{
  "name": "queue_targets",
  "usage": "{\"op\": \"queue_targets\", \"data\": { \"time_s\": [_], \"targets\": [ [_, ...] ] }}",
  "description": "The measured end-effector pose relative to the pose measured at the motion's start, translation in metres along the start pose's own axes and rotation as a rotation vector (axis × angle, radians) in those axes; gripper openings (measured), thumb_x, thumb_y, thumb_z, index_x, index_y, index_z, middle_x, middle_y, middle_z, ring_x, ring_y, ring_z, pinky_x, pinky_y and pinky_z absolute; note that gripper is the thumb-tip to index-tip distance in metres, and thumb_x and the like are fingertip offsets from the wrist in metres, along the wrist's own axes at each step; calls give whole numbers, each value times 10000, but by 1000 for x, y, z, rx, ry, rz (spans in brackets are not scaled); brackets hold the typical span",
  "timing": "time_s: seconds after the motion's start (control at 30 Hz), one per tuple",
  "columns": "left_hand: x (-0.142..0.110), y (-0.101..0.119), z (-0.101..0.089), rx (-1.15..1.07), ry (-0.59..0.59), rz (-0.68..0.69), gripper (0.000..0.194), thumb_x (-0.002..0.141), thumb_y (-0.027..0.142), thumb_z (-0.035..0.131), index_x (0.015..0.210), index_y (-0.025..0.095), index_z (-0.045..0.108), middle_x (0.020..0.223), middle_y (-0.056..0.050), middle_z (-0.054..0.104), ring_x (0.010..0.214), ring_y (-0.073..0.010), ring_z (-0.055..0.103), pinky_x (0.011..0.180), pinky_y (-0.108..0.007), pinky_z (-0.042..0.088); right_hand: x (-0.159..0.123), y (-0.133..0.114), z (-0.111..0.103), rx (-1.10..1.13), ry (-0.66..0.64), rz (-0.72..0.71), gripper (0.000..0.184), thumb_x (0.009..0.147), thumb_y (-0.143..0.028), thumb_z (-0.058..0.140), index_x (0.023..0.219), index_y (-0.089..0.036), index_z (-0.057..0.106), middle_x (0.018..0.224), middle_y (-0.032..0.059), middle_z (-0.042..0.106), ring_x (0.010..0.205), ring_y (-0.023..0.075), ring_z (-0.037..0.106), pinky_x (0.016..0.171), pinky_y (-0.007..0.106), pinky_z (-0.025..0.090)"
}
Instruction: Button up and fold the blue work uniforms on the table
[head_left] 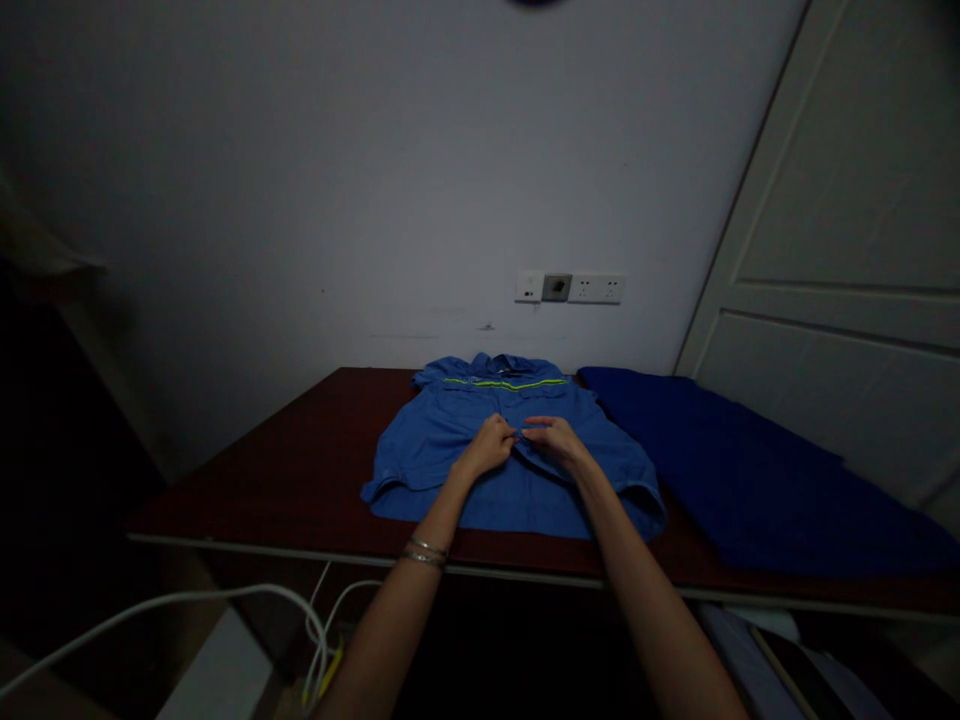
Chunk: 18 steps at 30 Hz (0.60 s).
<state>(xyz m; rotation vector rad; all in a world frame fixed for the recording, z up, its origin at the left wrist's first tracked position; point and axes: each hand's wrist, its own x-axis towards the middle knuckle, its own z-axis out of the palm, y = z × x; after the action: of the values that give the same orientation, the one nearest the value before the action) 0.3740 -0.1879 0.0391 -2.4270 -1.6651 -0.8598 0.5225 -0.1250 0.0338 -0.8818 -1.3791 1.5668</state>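
Blue shirt (517, 405) lies spread front-up on the dark red table (292, 455), collar (501, 364) toward the wall, hem nearest me, a yellow-green stripe (517, 384) across the chest. Lower front edges drawn up at the middle; a strip of the back panel shows beneath.

Left hand (491, 443): fingers curled, pinching cloth at the front opening. Right hand (553, 440): thumb and fingertips at the same spot, just beside the left; from my feed I can't tell whether they grip or merely touch. Two bracelets (424, 552) on the left forearm.

My reading: step in hand is close fingertip work on the front opening, perhaps a button, though I can make out none. Next move calls for keeping both edges lined up and the left pinch steady, without rucking the cloth.

Further out: darker blue cloth (727, 460) right of the shirt; wall sockets (596, 289) behind; white cable (225, 592) below the table's left front. Light is dim.
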Motion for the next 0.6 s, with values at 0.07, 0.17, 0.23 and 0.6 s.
{"op": "queue_targets", "data": {
  "time_s": [0.07, 0.17, 0.23, 0.6],
  "targets": [
    [0, 0, -2, -2, -15, 9, 238, 813, 131, 449, 676, 167, 640, 744, -48, 593, 852, -164, 510, 775, -264, 404, -1, 0, 1, -7, 4, 1, 265, 531, -61, 693, 772, -132, 611, 466, -18, 579, 385, 74, 463, 390, 187, 356],
    [0, 0, -3, 7, -29, 20, 242, 809, 117, 436, 690, 164, 641, 731, -47, 592, 839, -162, 511, 761, -258, 404, -1, 0, 2, -25, 11, 2, 269, 527, -60, 693, 769, -133, 602, 441, -33, 556, 377, 71, 450, 386, 181, 344],
    [0, 0, -3, 21, -30, 36, 244, 802, 105, 431, 679, 159, 635, 708, -48, 585, 816, -161, 512, 744, -254, 404, 0, 1, 2, -39, 16, 1, 267, 527, -55, 688, 765, -132, 596, 429, -38, 545, 376, 71, 448, 389, 179, 342],
    [-2, 6, 1, 22, 90, -62, 157, 758, 217, 525, 814, 163, 660, 765, -42, 621, 796, -168, 529, 740, -261, 419, 7, 4, 0, -121, 89, -41, 250, 574, -67, 655, 799, -137, 573, 416, -55, 518, 389, 79, 446, 408, 189, 341]
  ]
}}
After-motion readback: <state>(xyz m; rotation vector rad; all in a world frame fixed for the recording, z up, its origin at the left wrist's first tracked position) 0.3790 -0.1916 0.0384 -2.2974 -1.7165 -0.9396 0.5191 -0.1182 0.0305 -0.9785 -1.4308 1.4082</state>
